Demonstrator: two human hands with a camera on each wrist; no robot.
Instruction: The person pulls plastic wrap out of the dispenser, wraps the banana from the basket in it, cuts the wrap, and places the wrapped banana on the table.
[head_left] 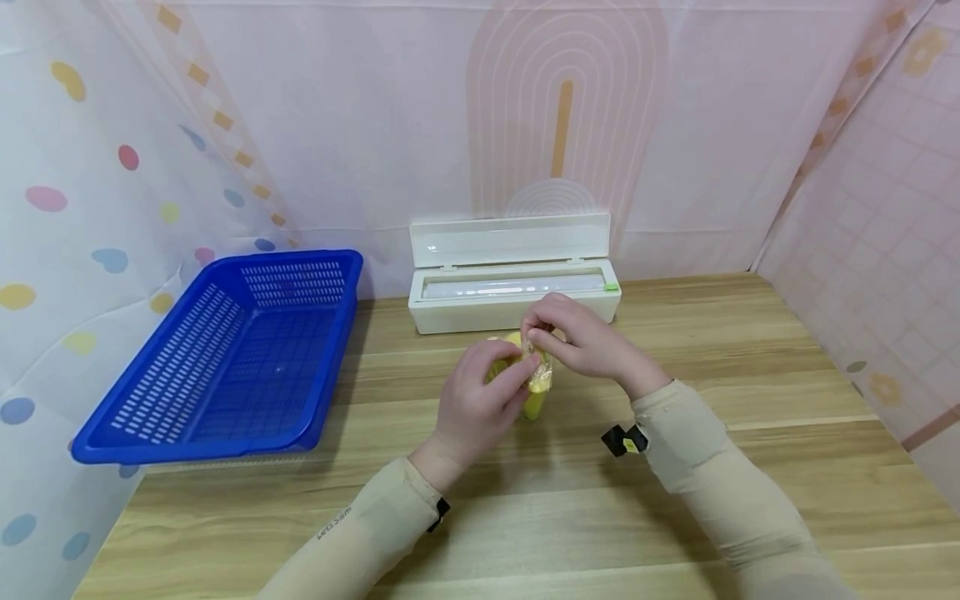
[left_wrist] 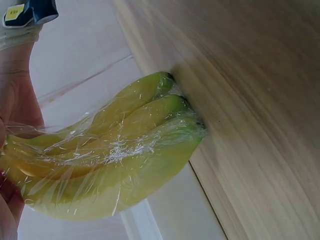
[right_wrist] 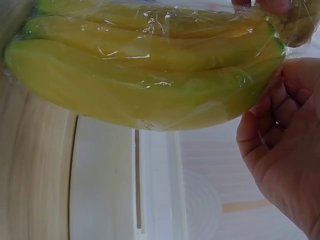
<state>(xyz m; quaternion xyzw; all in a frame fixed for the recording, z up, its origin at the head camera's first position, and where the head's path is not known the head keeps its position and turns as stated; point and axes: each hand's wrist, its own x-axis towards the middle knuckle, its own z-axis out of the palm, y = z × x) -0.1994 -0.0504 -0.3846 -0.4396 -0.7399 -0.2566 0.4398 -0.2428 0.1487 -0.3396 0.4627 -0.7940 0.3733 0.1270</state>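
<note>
A bunch of yellow bananas (left_wrist: 105, 165) with green tips is wrapped in clear, wrinkled cling film (head_left: 543, 371). It stands tip-down, its tips at the tabletop in the left wrist view. My left hand (head_left: 480, 396) pinches the film at the upper, stem end. From the other side, my right hand (head_left: 581, 337) grips the film at that same end, its fingers curled by the stem in the right wrist view. In the head view both hands hide most of the bunch. Behind them stands a white cling film dispenser (head_left: 487, 317), lid up, with a roll inside.
At the left, a blue plastic basket (head_left: 337, 358) with slotted sides stands on the wooden table (head_left: 750, 467). Patterned cloth (head_left: 360, 108) hangs behind the table and along both sides. A small green tab (head_left: 611, 287) sits at the dispenser's right end.
</note>
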